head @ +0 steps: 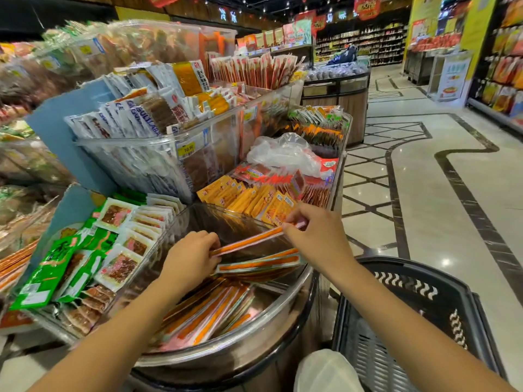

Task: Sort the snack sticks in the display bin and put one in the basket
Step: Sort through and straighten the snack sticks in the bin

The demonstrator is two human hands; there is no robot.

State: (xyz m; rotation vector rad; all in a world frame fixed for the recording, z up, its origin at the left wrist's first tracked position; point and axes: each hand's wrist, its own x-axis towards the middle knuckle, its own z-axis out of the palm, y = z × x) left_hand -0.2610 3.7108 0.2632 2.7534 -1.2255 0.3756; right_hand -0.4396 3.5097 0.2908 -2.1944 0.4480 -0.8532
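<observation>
Pinching its ends, hands flank snack stick.

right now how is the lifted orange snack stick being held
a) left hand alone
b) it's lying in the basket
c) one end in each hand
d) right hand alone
C: the left hand pinches one end of the orange snack stick and the right hand pinches the other, holding it up over the display bin, clear of the black basket.
</observation>
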